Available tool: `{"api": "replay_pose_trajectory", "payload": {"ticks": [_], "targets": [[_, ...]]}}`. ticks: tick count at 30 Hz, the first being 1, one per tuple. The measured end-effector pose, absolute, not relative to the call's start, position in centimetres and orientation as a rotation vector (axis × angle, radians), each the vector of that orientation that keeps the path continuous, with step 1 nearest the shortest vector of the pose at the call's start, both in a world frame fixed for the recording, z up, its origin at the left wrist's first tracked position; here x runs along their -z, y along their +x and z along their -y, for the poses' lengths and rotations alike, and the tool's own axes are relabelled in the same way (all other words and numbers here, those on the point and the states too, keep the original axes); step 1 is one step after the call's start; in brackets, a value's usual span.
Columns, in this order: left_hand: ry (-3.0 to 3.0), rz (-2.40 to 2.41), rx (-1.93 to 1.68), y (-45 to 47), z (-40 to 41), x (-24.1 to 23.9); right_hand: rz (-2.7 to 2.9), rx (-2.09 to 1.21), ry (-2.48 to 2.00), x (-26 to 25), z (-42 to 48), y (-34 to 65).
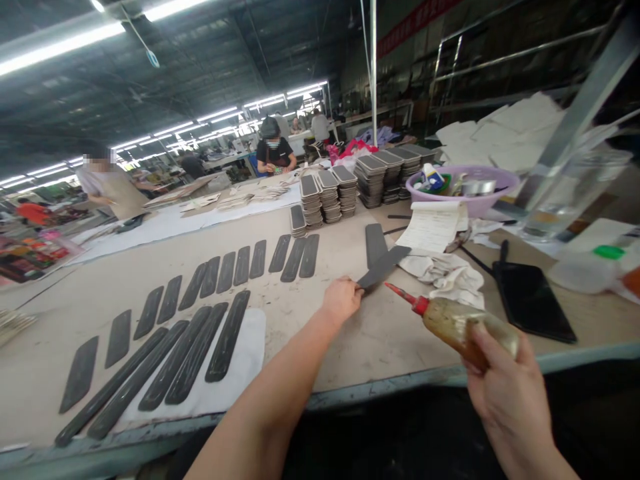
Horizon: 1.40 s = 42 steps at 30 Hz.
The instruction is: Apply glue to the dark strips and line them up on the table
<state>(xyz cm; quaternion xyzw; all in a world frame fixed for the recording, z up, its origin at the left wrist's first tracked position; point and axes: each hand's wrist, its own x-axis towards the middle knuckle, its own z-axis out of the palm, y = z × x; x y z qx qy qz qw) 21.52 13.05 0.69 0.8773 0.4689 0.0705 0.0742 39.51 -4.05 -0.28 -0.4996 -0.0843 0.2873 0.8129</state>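
Observation:
My left hand [343, 299] pinches the near end of a dark grey flat strip [384, 266], which is raised at a slant over the table. Another dark strip [375, 241] lies just behind it. In my right hand [505, 387] is a glue bottle [453, 325] of cloudy yellowish plastic, its red nozzle [400, 293] pointing left near the held strip. To the left, several loose dark strips [231, 337] lie in slanted rows, some with shiny wet-looking streaks. The nearest ones rest partly on a white sheet [249, 357].
Stacks of pale-edged dark pieces [330, 193] stand at the back. A purple basin [463, 190] holds small items, beside a notepad [430, 225]. Crumpled white gloves [450, 277] and a black tablet-like slab [533, 300] lie at right. A co-worker [275, 150] sits beyond the table.

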Motion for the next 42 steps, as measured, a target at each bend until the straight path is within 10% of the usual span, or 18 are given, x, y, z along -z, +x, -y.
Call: {"api": "replay_pose_trajectory", "payload": {"ticks": [12,42], "targets": [[2.610,-1.298,-0.237,8.1,0.2,0.1,0.950,-0.384,-1.464,0.5,5.3,34.6],[2.787,-1.208,-0.482,8.6,-0.8,3.6,1.789,0.111,-1.251,1.6,3.8,31.6]]}}
